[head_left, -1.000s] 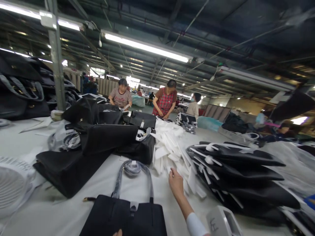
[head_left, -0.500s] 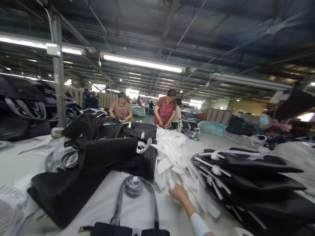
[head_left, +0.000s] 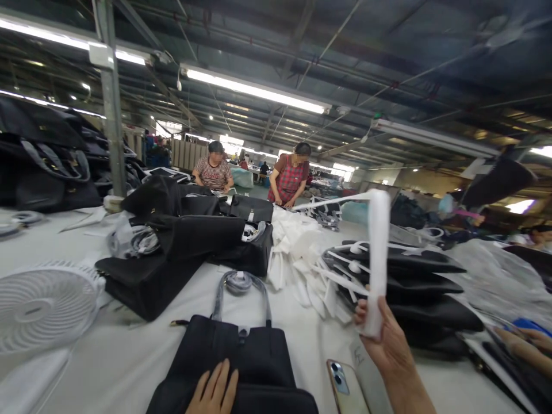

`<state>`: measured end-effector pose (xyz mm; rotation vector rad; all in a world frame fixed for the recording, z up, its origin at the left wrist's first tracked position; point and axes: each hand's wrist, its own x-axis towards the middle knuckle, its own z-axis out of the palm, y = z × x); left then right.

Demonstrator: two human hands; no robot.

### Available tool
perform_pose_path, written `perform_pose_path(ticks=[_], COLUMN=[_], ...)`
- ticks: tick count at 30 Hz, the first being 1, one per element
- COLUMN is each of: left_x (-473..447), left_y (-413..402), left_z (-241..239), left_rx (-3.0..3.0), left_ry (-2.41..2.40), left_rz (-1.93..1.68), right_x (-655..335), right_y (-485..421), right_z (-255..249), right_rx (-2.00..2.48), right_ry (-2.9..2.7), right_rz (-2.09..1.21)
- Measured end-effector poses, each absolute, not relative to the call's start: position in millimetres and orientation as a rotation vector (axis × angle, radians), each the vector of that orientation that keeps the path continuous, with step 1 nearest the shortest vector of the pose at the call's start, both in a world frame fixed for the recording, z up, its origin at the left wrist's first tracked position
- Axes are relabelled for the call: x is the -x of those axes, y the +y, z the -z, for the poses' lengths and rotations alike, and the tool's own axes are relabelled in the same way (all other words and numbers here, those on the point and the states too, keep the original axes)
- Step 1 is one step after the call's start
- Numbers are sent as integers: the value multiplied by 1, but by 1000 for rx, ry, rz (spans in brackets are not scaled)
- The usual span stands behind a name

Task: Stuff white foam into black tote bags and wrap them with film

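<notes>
My right hand (head_left: pixel 390 345) is raised on the right, its fingers closed round a folded white foam sheet (head_left: pixel 378 253) held upright. A thin white band stretches leftward from the sheet's top. Below me lies a black handbag (head_left: pixel 245 351), with wrapped handles (head_left: pixel 268 299) standing up and a coiled wrapped strap (head_left: pixel 237 283) between them. On the bag's near part my left hand (head_left: pixel 215 391) rests flat with fingers spread, holding nothing. A heap of white foam sheets (head_left: pixel 297 241) lies beyond the bag.
A white fan (head_left: pixel 38 310) stands at left. Black bags (head_left: pixel 202 236) crowd the table behind my bag; flat black pieces (head_left: pixel 431 287) are stacked at right. A phone (head_left: pixel 345 385) lies near my right arm. Another person's hands (head_left: pixel 524 345) work at the right edge.
My right hand has lifted from the foam heap, now with a white foam sheet in it. My left hand has come into view on the handbag. The view has tilted down.
</notes>
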<state>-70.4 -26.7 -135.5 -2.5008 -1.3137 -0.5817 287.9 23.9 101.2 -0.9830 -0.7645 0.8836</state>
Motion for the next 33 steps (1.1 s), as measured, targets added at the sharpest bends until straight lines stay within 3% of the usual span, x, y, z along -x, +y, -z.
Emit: perform_pose_path(ticks=[4, 7, 10, 12, 14, 19, 22, 29, 33], left_x=[71, 68, 67, 67, 68, 68, 68, 69, 69], left_y=[-46, -59, -64, -65, -66, -67, -67, -68, -68], left_z=[103, 83, 74, 71, 69, 66, 64, 63, 63], left_rx=[2635, 2706, 2741, 2756, 2767, 2797, 2800, 2809, 2776], left_ry=[-1436, -1547, -1610, -1640, -1662, -1666, -1677, -1676, -1659], left_rz=[527, 532, 574, 595, 608, 626, 629, 640, 687], right_x=[-288, -286, -287, -290, -295, -315, -326, -271, -156], right_y=[17, 14, 8, 4, 1, -3, -2, 29, 28], right_z=[-89, -70, -61, -63, -68, -71, -67, -81, -69], right_rx=[1333, 1978, 2260, 2231, 2101, 1496, 1440, 1764, 1443], right_ry=[-770, -1169, -1491, -1564, -1515, -897, -629, -977, -1477], right_rz=[-612, -269, 135, 161, -22, -554, -688, -245, -20])
